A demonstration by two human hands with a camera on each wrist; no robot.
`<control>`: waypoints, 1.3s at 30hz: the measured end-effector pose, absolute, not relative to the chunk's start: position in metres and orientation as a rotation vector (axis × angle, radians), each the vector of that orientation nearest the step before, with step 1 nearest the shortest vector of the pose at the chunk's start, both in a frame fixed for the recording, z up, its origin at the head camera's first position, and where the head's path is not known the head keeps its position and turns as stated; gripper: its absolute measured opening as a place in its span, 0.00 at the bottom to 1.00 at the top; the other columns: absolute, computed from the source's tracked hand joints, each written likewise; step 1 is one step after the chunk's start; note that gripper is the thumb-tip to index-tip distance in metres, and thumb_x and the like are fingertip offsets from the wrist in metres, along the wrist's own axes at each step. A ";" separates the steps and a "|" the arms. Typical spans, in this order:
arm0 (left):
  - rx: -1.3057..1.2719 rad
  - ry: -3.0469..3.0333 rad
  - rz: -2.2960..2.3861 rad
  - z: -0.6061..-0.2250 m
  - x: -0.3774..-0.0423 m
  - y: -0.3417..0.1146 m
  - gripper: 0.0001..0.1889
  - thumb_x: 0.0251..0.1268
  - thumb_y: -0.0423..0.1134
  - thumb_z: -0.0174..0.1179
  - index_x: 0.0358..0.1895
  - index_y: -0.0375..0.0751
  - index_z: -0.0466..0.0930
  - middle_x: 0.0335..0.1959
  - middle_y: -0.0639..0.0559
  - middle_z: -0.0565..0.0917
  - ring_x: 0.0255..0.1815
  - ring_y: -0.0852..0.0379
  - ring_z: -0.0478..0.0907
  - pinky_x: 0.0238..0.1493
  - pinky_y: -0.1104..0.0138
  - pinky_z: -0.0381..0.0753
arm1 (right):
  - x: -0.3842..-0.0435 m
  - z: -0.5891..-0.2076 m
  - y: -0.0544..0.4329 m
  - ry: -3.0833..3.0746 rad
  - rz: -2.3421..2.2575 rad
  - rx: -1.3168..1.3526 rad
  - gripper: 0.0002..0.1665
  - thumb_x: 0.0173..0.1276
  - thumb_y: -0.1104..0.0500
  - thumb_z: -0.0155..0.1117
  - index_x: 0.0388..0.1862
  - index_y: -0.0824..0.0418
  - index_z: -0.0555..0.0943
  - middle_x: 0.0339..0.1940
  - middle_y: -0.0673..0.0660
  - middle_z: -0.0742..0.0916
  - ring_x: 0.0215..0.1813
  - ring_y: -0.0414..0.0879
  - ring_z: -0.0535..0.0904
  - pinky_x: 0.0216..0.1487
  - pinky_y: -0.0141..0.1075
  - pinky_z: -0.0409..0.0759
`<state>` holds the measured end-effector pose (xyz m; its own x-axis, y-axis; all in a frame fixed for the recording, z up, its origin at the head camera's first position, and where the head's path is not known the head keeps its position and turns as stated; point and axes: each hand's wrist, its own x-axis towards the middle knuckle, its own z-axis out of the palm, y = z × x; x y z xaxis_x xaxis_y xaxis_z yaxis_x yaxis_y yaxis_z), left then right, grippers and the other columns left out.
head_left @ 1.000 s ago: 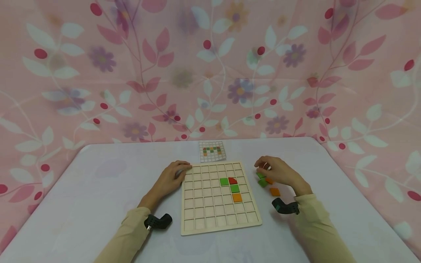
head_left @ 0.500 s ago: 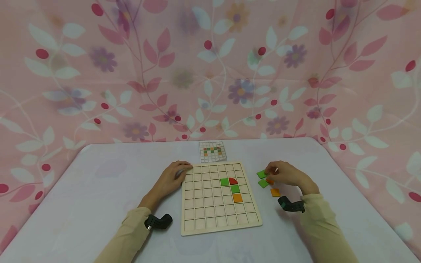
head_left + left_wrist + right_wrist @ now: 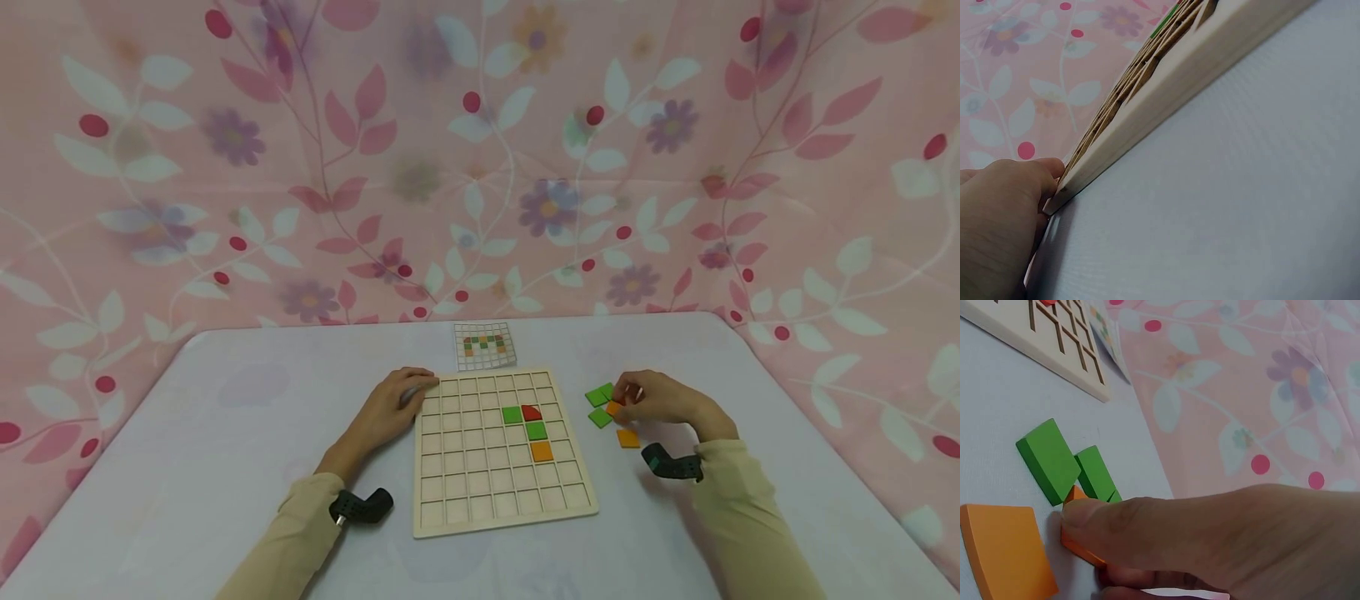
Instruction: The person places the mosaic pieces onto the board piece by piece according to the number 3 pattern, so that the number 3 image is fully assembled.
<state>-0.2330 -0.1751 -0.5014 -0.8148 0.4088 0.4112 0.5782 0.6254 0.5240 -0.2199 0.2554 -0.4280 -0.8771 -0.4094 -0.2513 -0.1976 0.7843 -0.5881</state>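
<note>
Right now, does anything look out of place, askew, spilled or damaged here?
Nothing stands out. The four placed tiles sit squarely in cells of the wooden board, which shows no visible damage. The loose green tiles lie at mixed angles by the right hand, but that looks like a working pile, not a spill.

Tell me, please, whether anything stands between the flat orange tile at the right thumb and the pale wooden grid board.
Yes: a flat, four-sided green tile lies on the white tabletop between the orange tile and the board; lifting should probably clear it.
</note>
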 end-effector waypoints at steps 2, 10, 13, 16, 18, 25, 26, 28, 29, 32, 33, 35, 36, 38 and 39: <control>-0.803 -2.596 -0.970 -0.502 -0.233 -0.175 0.14 0.65 0.31 0.57 0.53 0.42 0.81 0.54 0.47 0.79 0.58 0.46 0.74 0.58 0.50 0.73 | -0.220 -0.429 0.255 2.600 -0.803 -0.462 0.19 0.57 0.57 0.70 0.42 0.66 0.76 0.29 0.54 0.77 0.33 0.45 0.70 0.33 0.34 0.71; -0.805 -2.580 -0.961 -0.502 -0.232 -0.175 0.14 0.65 0.31 0.57 0.52 0.42 0.82 0.54 0.48 0.80 0.58 0.46 0.75 0.58 0.51 0.73 | -0.220 -0.430 0.252 2.626 -0.751 -0.412 0.19 0.55 0.57 0.71 0.41 0.64 0.76 0.27 0.53 0.76 0.31 0.44 0.69 0.32 0.33 0.69; -0.807 -2.577 -0.957 -0.502 -0.232 -0.175 0.14 0.64 0.31 0.58 0.52 0.42 0.82 0.54 0.47 0.80 0.58 0.46 0.75 0.59 0.50 0.72 | -0.220 -0.431 0.252 2.629 -0.753 -0.417 0.19 0.55 0.57 0.71 0.40 0.65 0.76 0.27 0.53 0.76 0.31 0.45 0.69 0.33 0.34 0.69; -0.804 -2.579 -0.958 -0.503 -0.233 -0.174 0.14 0.65 0.30 0.57 0.52 0.42 0.81 0.54 0.47 0.80 0.57 0.46 0.75 0.58 0.50 0.73 | -0.220 -0.433 0.252 2.648 -0.743 -0.413 0.18 0.55 0.57 0.71 0.39 0.64 0.77 0.28 0.53 0.77 0.32 0.45 0.70 0.34 0.35 0.70; -0.797 -2.586 -0.961 -0.503 -0.233 -0.174 0.14 0.65 0.30 0.57 0.52 0.42 0.82 0.54 0.47 0.80 0.57 0.46 0.75 0.58 0.51 0.73 | -0.220 -0.434 0.252 2.671 -0.724 -0.430 0.17 0.55 0.57 0.71 0.39 0.64 0.77 0.29 0.54 0.78 0.33 0.45 0.70 0.35 0.35 0.71; -0.790 -2.597 -0.956 -0.503 -0.233 -0.175 0.14 0.66 0.30 0.56 0.52 0.43 0.82 0.54 0.48 0.80 0.57 0.47 0.75 0.58 0.52 0.73 | -0.220 -0.433 0.250 2.752 -0.685 -0.425 0.14 0.53 0.57 0.72 0.36 0.62 0.79 0.32 0.54 0.77 0.34 0.45 0.72 0.37 0.34 0.74; -0.790 -2.595 -0.954 -0.502 -0.233 -0.175 0.14 0.66 0.30 0.56 0.52 0.43 0.82 0.54 0.48 0.80 0.57 0.47 0.75 0.58 0.52 0.73 | -0.220 -0.432 0.250 2.767 -0.682 -0.442 0.14 0.53 0.57 0.72 0.35 0.62 0.80 0.32 0.55 0.77 0.34 0.45 0.72 0.37 0.34 0.74; -0.791 -2.592 -0.951 -0.502 -0.234 -0.175 0.14 0.65 0.30 0.56 0.51 0.43 0.82 0.53 0.48 0.80 0.57 0.47 0.75 0.58 0.52 0.73 | -0.220 -0.432 0.250 2.800 -0.675 -0.471 0.14 0.54 0.55 0.72 0.35 0.62 0.80 0.33 0.55 0.77 0.35 0.45 0.72 0.38 0.35 0.75; -0.793 -2.590 -0.946 -0.502 -0.234 -0.175 0.14 0.65 0.30 0.56 0.51 0.43 0.82 0.53 0.48 0.80 0.57 0.47 0.75 0.58 0.52 0.73 | -0.220 -0.431 0.250 2.817 -0.674 -0.481 0.14 0.54 0.55 0.72 0.34 0.61 0.81 0.34 0.55 0.77 0.35 0.45 0.73 0.38 0.35 0.76; -0.792 -2.590 -0.950 -0.502 -0.234 -0.175 0.14 0.65 0.29 0.56 0.51 0.43 0.82 0.53 0.48 0.80 0.57 0.47 0.75 0.59 0.52 0.73 | -0.220 -0.431 0.251 2.840 -0.683 -0.519 0.14 0.55 0.54 0.72 0.35 0.62 0.81 0.37 0.56 0.78 0.37 0.45 0.75 0.40 0.36 0.78; -0.792 -2.591 -0.951 -0.503 -0.234 -0.175 0.14 0.65 0.29 0.56 0.52 0.43 0.82 0.54 0.48 0.80 0.57 0.47 0.75 0.59 0.52 0.73 | -0.220 -0.431 0.250 2.840 -0.692 -0.523 0.15 0.56 0.54 0.71 0.35 0.62 0.80 0.38 0.56 0.79 0.38 0.45 0.76 0.40 0.36 0.79; -0.791 -2.592 -0.955 -0.503 -0.233 -0.175 0.14 0.65 0.29 0.56 0.52 0.43 0.82 0.54 0.48 0.80 0.57 0.47 0.75 0.59 0.51 0.73 | -0.219 -0.430 0.249 2.840 -0.706 -0.518 0.14 0.56 0.54 0.71 0.36 0.61 0.80 0.39 0.56 0.80 0.38 0.45 0.76 0.38 0.34 0.78; -0.791 -2.591 -0.959 -0.503 -0.233 -0.175 0.14 0.65 0.29 0.56 0.52 0.43 0.82 0.54 0.48 0.80 0.57 0.47 0.75 0.59 0.51 0.73 | -0.219 -0.429 0.249 2.836 -0.716 -0.518 0.14 0.57 0.54 0.70 0.37 0.61 0.80 0.38 0.56 0.80 0.37 0.45 0.76 0.37 0.33 0.78; -0.790 -2.586 -0.961 -0.503 -0.233 -0.175 0.14 0.65 0.29 0.56 0.52 0.43 0.82 0.54 0.48 0.80 0.57 0.47 0.75 0.58 0.51 0.73 | -0.220 -0.428 0.247 2.826 -0.729 -0.532 0.14 0.58 0.54 0.70 0.38 0.60 0.79 0.38 0.55 0.81 0.37 0.45 0.75 0.35 0.31 0.77; -0.790 -2.583 -0.960 -0.503 -0.233 -0.175 0.14 0.65 0.29 0.56 0.51 0.43 0.82 0.53 0.48 0.80 0.57 0.47 0.75 0.58 0.51 0.73 | -0.220 -0.427 0.246 2.822 -0.736 -0.545 0.14 0.58 0.55 0.70 0.39 0.60 0.79 0.37 0.54 0.82 0.36 0.45 0.75 0.34 0.30 0.76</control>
<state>-0.2332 -0.1747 -0.5035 -0.8136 0.3961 0.4257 0.5780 0.6310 0.5175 -0.2197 0.2462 -0.4274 -0.9177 -0.3900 -0.0750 -0.3036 0.8108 -0.5005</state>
